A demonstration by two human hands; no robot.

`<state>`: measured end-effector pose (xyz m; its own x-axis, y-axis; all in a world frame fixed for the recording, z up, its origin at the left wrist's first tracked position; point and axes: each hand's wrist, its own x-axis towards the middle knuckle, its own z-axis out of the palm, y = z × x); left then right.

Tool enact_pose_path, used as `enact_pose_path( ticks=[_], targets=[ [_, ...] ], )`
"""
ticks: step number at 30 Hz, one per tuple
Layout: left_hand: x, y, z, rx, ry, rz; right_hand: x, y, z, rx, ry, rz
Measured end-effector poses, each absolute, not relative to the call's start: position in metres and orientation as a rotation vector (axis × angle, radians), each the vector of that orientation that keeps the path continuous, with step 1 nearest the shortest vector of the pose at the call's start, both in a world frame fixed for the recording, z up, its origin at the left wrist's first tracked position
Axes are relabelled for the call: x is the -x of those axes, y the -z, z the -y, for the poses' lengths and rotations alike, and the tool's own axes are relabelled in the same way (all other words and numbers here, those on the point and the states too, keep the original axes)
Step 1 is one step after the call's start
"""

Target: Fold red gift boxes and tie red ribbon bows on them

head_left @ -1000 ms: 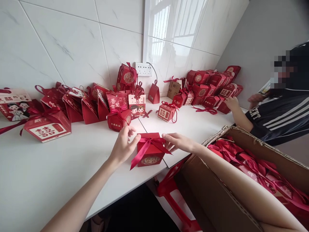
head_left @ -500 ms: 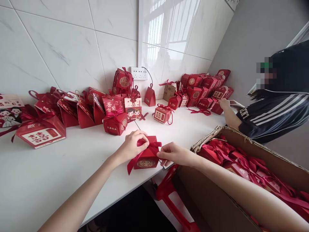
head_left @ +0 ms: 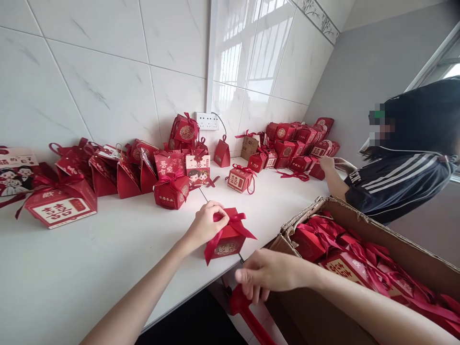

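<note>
A small red gift box (head_left: 227,242) with a gold round emblem stands at the table's front edge, a red ribbon bow (head_left: 237,221) on its top. My left hand (head_left: 209,221) pinches the bow's left loop between thumb and fingers. My right hand (head_left: 264,275) is off the box, below and to its right, past the table edge; its fingers are loosely curled and apart, with nothing between them. Beyond the box stand another red box with a bow (head_left: 171,190) and a small double-happiness box (head_left: 240,179).
An open cardboard carton (head_left: 388,225) full of red boxes is at the right. Red boxes line the wall side of the white table (head_left: 118,254). A person in a dark jacket (head_left: 406,177) handles boxes at the far right. A red stool (head_left: 251,321) is below.
My right hand has let go of the ribbon and moved down, away from the box. The ribbon's right end now hangs free. My left hand still holds the bow. The view has tilted up slightly.
</note>
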<state>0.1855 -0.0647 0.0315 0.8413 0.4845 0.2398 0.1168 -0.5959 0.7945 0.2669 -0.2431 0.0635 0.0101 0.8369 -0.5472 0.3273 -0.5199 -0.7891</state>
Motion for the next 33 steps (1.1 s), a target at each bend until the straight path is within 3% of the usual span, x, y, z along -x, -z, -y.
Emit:
enact_pose_path(
  ticks=[9,16,18,22,24,33],
  targets=[
    [-0.201,-0.032,0.082,-2.194,-0.585,-0.456,-0.260,-0.036,0.213,1.707,-1.389,0.734],
    [-0.202,-0.030,0.079,-2.188,-0.590,-0.435,-0.261,-0.051,0.225,1.693,-1.270,0.913],
    [-0.201,-0.028,0.075,-2.125,-0.583,-0.387,-0.273,-0.064,0.233,1.779,-1.079,1.096],
    [-0.191,-0.027,0.064,-2.056,-0.644,-0.357,-0.314,-0.076,0.236,2.036,-0.377,1.240],
    [-0.185,-0.028,0.059,-2.147,-0.708,-0.385,-0.332,-0.071,0.230,2.073,-0.247,1.285],
    [-0.185,-0.046,0.063,-2.367,-0.554,-0.308,-0.345,-0.045,0.216,1.990,-0.460,1.352]
  ],
)
